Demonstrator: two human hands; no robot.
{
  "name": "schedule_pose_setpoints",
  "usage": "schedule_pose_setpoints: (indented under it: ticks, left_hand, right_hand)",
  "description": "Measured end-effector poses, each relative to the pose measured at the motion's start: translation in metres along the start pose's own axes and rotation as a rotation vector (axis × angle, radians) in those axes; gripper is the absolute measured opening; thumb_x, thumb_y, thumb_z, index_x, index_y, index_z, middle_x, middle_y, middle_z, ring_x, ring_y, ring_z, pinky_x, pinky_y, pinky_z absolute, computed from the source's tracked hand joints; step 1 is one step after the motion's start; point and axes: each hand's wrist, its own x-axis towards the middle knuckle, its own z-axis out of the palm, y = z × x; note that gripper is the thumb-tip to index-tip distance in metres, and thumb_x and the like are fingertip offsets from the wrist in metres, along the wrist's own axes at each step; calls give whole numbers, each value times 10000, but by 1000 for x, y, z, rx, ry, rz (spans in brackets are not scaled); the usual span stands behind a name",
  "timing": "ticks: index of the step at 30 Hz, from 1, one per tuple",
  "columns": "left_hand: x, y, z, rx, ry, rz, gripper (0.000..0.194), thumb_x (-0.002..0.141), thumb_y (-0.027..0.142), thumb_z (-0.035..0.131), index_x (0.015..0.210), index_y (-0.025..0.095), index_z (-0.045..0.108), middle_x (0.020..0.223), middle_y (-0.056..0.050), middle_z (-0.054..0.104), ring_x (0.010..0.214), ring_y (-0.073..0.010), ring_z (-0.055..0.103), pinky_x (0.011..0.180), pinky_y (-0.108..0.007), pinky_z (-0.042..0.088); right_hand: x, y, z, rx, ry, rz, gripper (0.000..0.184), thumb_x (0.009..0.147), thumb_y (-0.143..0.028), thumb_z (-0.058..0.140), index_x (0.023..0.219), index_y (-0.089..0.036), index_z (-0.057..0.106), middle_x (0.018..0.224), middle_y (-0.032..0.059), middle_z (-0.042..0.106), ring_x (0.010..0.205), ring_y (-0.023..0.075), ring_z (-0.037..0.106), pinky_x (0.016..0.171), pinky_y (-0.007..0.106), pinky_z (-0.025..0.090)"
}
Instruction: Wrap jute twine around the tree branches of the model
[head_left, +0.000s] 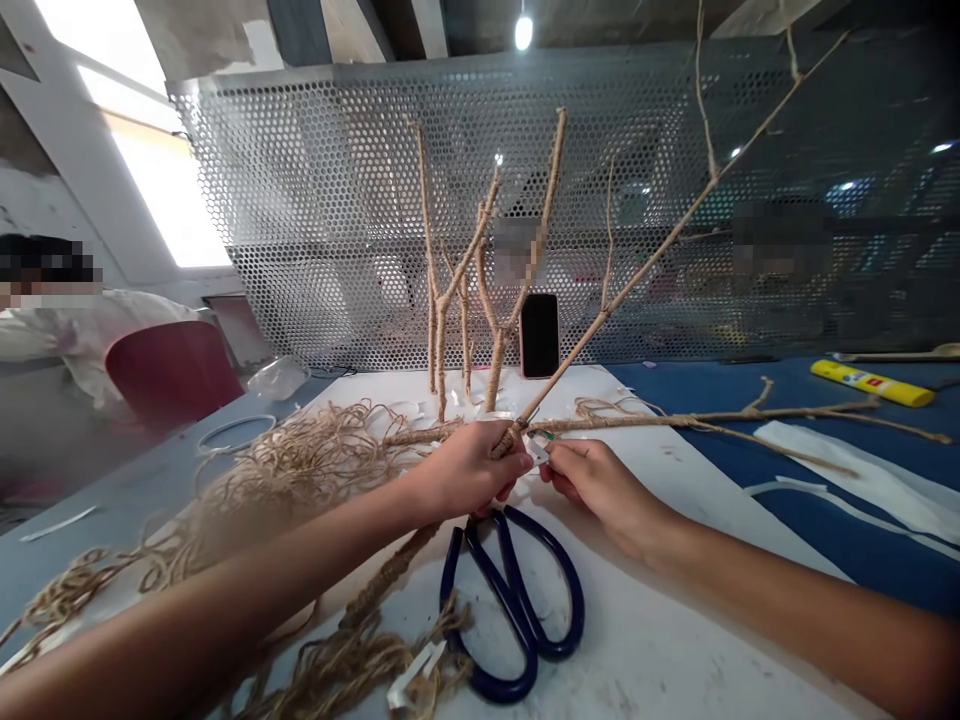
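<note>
In the middle of the head view, my left hand (469, 462) is closed around the lower end of a long bare branch (600, 318), which slants up to the right. Close beside it, my right hand (592, 480) is pinched on a small white strip (537, 450) at the branch's wrapped end. Below the hands lie scissors with dark blue handles (517, 600), their blades hidden under my left hand. A loose heap of jute twine (300, 450) spreads left of my hands. Behind them stand several twine-wrapped branches (495, 365).
Another branch (660, 421) lies across the white board (675, 620) to the right. A phone (540, 337) leans on the perforated metal screen (337, 200). A yellow tube (870, 383) rests on the blue table at right. A person in white (90, 330) sits at left by a red chair (176, 370).
</note>
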Motion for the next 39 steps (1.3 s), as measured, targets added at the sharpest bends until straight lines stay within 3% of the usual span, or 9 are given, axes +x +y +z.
schedule_pose_setpoints:
  ticks: [7, 13, 17, 21, 24, 26, 31, 34, 39]
  left_hand:
    - [-1, 2, 0, -5, 10, -20, 184, 830, 337, 437, 712, 197, 419, 459, 69, 463, 348, -78, 421, 372, -188, 354]
    - [-3, 5, -5, 20, 56, -61, 178, 819, 314, 453, 697, 191, 411, 489, 73, 464, 359, -73, 437, 393, -193, 366]
    - [-3, 6, -5, 2, 41, -54, 156, 823, 303, 443, 718, 190, 424, 476, 78, 467, 349, -69, 434, 404, -190, 356]
    - [-4, 6, -4, -9, 53, -47, 157, 824, 303, 442, 716, 191, 423, 463, 82, 460, 343, -68, 430, 413, -194, 363]
    - [-4, 5, -4, -13, 55, -44, 160, 825, 303, 443, 713, 191, 423, 461, 82, 459, 342, -69, 432, 411, -194, 364]
    - [-4, 4, -4, -20, 54, -46, 158, 825, 308, 444, 719, 192, 425, 471, 79, 466, 343, -71, 435, 404, -194, 361]
    - [-3, 3, -5, -33, 54, -50, 160, 827, 322, 444, 733, 192, 433, 491, 74, 475, 346, -72, 439, 397, -196, 366]
    - [-3, 4, -5, -38, 52, -52, 165, 826, 325, 445, 732, 190, 437, 482, 77, 460, 347, -75, 440, 395, -197, 367]
    - [-4, 5, -4, -52, 54, -54, 168, 819, 324, 457, 723, 187, 439, 468, 83, 435, 342, -72, 430, 391, -194, 363]
  right_hand:
    - [1, 1, -1, 33, 51, 19, 236, 775, -304, 447, 578, -175, 439, 524, -49, 330, 491, 84, 246, 459, 239, 167]
    - [4, 5, -13, 31, 104, 18, 208, 777, -265, 405, 604, -182, 485, 483, -74, 212, 450, 84, 160, 426, 251, 108]
    - [0, 3, -11, -51, 58, -56, 203, 793, -238, 365, 706, -184, 540, 465, -71, 272, 438, 87, 209, 420, 242, 145]
    - [-6, 1, -7, -292, 75, -129, 207, 769, -163, 375, 910, -232, 511, 451, -80, 368, 435, 109, 315, 437, 237, 225]
    - [-8, 0, -6, -489, 132, -180, 145, 746, -140, 407, 779, -228, 517, 534, -49, 491, 488, 126, 418, 475, 250, 291]
    - [-9, -2, -5, -553, 158, -270, 157, 727, -109, 420, 708, -213, 537, 715, -8, 563, 635, 147, 506, 563, 265, 360]
    - [-13, -6, -3, -531, 165, -440, 228, 774, -71, 382, 728, -195, 567, 939, 28, 516, 918, 166, 502, 805, 289, 381]
    - [-14, -9, -3, -503, 169, -508, 139, 802, -106, 423, 809, -199, 527, 916, 21, 498, 918, 164, 484, 820, 288, 374]
    - [-13, -10, -4, -501, 188, -511, 85, 826, -168, 463, 750, -206, 459, 793, -6, 464, 830, 157, 474, 773, 291, 366]
